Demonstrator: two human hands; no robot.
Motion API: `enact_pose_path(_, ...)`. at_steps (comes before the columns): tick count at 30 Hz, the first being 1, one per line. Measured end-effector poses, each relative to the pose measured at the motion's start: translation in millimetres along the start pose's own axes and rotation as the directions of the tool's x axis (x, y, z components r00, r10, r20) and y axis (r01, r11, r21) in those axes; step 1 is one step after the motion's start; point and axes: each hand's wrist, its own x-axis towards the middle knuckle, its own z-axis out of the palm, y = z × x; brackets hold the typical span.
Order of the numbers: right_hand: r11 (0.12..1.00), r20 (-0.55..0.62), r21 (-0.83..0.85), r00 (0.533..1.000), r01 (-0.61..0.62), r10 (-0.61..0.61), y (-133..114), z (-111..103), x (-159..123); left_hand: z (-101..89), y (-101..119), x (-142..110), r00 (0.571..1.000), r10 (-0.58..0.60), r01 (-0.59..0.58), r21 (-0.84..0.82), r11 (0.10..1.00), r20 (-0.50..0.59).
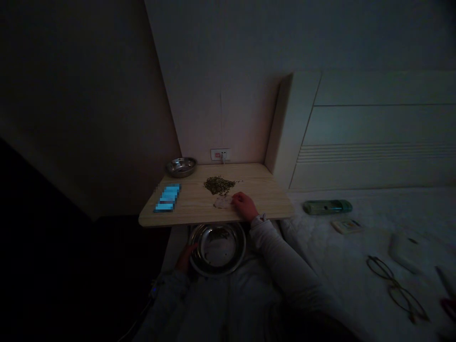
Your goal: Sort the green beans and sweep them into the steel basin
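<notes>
Your two hands are well apart. Your right hand [245, 205] is over the counter [192, 216], near the middle of its front edge, with the fingers bent down at the right end of a pale, thin scrap [222, 203]; you cannot tell here whether the fingertips pinch it or only rest on it. The scrap lies flat just left of those fingers.

The pile of dark seeds [218, 184] lies just beyond the scrap, ahead of your right hand and slightly to its left. It spreads across the middle of the counter, with a few loose seeds trailing toward the right edge.

Your left hand [184, 257] is lower down, off the counter, clamped on the left rim of the large metal bowl [218, 255]. That bowl is in front of the counter's front edge, nearer to you than the pile, and has dark bits inside, mostly along its far side.

At the counter's back left corner sits a small metal bowl [181, 174]. A phone [168, 197] with a lit, blurred-out screen lies near the left edge. To your right, on the bed [320, 251], are a green container [327, 207] and a pair of glasses [392, 282].
</notes>
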Motion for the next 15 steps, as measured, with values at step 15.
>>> enact_pose_path(15, 0.997, -0.064, -0.079, 0.998, 0.000, -0.005, -4.8, -1.4, -0.5, 7.3, 4.7, -8.6, 0.995, 0.080, -0.080, 0.006, 0.997, 0.067)
